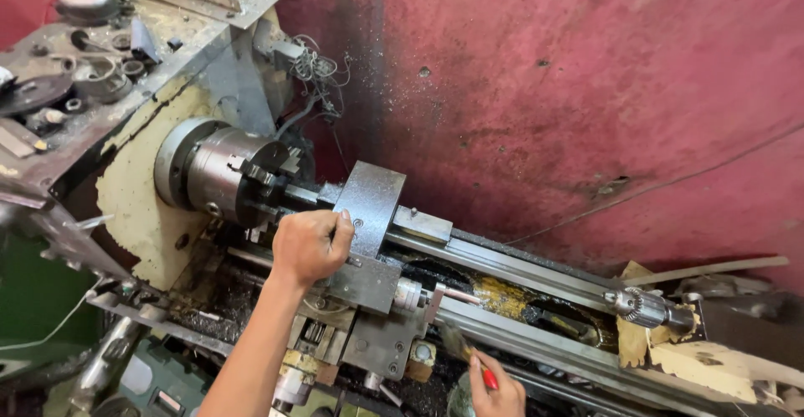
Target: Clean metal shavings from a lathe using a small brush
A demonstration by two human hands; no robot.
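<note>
While your left hand (pixel 308 245) clenches on the lathe's grey tool post (pixel 368 203), your right hand (pixel 496 393) grips a red-handled brush (pixel 466 355), bristles angled up-left toward the carriage (pixel 381 337).

My left hand (pixel 311 245) is curled into a loose fist, knuckles up, fingers folded under and the thumb pressed forward, forearm reaching up from below. My right hand (pixel 496 392) sits low, fingers pinched closed, thumb on top.
</note>
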